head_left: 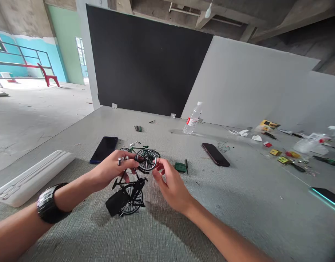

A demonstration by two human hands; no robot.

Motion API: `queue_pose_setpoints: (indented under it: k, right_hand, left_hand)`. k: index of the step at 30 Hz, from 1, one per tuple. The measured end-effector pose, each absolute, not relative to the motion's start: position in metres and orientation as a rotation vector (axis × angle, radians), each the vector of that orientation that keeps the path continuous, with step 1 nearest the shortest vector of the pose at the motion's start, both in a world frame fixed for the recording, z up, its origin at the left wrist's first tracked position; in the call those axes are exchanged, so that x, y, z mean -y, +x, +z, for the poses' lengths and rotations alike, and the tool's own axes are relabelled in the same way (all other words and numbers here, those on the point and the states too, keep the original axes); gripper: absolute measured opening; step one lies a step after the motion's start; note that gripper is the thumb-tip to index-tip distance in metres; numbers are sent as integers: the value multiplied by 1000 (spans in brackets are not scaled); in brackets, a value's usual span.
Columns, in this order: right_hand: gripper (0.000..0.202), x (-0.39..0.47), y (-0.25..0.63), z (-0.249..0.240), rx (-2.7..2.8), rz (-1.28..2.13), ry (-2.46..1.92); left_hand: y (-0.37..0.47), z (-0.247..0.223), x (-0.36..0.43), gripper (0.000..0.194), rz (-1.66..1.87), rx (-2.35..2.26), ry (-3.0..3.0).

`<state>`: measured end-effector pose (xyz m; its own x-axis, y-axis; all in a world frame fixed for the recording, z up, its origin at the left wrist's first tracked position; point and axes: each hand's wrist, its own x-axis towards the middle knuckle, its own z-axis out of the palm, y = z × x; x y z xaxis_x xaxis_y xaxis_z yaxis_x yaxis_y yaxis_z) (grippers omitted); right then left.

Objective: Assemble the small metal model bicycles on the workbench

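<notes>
A black model bicycle (131,196) is tilted up above the grey tabletop, its front wheel (147,160) toward the far side and a black panel at its rear. My left hand (115,169), with a ring and a dark wristband, is closed around the front of its frame. At the front wheel's right edge are the curled fingertips of my right hand (167,180), its thumb and forefinger pinched close to the rim. Behind the wheel stands a green model bicycle (134,147), partly hidden by it and my left hand.
A dark phone (104,149) and a white case (33,178) lie at the left. To the right are a green piece (180,167), a small screwdriver (186,166) and another phone (215,154). A water bottle (192,120) stands behind; small parts and tools (290,160) are scattered far right.
</notes>
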<state>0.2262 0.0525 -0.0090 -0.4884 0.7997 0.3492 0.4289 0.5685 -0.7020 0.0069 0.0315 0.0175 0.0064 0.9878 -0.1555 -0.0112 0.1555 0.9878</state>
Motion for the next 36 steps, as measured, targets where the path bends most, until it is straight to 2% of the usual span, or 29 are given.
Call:
queue_pose_setpoints:
  k: [6,11,15,22,29,36]
  right_hand:
    - [46,-58,228,5,2000,951,-991]
    - [36,-66,234,34,1968,1220,-923]
    - [33,-65,239,48,1926,1416,-904]
    - [29,-61,242,53,1919,1454,-904]
    - [50,-58,244,63,1995,1565,-932]
    - [37,-52,243,62,1955,1665,-869]
  left_hand:
    - [7,23,-31,32,960,-1266,1222]
    - [10,42,-23,38,855,-1291,1412]
    - [11,54,-20,31,747,-1173,1630]
    - [14,55,-22,29,742,-1044,1679]
    - [13,60,-22,37,694,-1033,1704]
    - [15,59,-19,39,718,-1117,1842]
